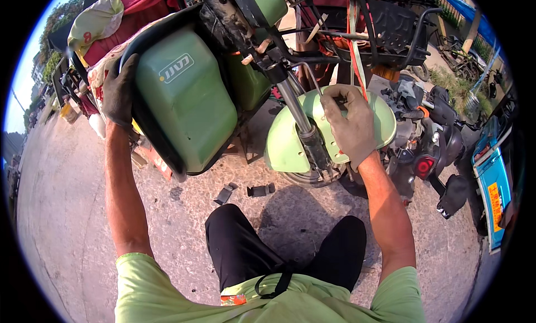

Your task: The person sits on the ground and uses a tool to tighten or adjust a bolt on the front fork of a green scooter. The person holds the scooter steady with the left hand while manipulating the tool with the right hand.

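My left hand [120, 91], in a dark glove, wraps round the black rim of a light green body panel [184, 100] of a three-wheeled vehicle. My right hand [353, 119], gloved in grey-brown, is over the green front mudguard [287, 144] with thumb and fingertips curled together. Its fingertips meet the end of a thin bent metal rod [310, 73]; whether the rod is loose or fixed to the vehicle I cannot tell. Between both hands a shiny fork tube [294, 102] slants down to the front wheel [312, 179], mostly hidden by the mudguard.
Two small black brackets [225, 193] [261, 189] lie on the concrete ground before my knees. Right of the mudguard stands a dark scooter [430, 150] with a red tail light. A black metal rack [385, 33] is behind, and a blue panel [491, 183] at far right.
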{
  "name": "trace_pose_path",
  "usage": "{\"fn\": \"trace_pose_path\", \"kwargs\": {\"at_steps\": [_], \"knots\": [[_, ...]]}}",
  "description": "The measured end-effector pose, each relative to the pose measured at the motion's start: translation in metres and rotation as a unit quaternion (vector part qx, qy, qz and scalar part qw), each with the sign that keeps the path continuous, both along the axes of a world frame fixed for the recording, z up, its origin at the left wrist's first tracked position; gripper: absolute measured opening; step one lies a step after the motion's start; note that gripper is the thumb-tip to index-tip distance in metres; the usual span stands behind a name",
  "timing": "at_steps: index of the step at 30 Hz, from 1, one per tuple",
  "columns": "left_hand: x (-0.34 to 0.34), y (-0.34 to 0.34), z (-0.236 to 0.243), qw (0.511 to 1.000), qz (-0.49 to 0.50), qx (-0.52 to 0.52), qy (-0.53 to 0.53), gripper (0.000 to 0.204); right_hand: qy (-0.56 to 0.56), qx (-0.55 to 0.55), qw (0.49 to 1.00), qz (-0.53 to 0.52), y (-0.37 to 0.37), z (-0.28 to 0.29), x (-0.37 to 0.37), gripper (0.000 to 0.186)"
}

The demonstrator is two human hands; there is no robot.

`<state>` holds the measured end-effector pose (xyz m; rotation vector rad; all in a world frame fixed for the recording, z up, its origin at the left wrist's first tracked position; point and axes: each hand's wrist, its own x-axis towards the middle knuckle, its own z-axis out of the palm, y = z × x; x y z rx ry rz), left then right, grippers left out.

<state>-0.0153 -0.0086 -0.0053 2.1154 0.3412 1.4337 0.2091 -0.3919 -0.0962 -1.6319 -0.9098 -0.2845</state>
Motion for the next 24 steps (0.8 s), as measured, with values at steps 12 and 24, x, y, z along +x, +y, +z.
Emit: {"fn": "trace_pose_path", "kwargs": {"at_steps": [12, 24], "knots": [[0.001, -0.008, 0.004, 0.998, -0.020, -0.052, -0.012, 0.044, -0.226, -0.369, 0.895, -0.108, 0.023, 0.018, 0.044, 0.031], [0.004, -0.005, 0.000, 0.999, -0.013, -0.045, -0.028, 0.051, -0.111, -0.261, 0.959, -0.026, 0.047, 0.004, 0.073, 0.032]]}}
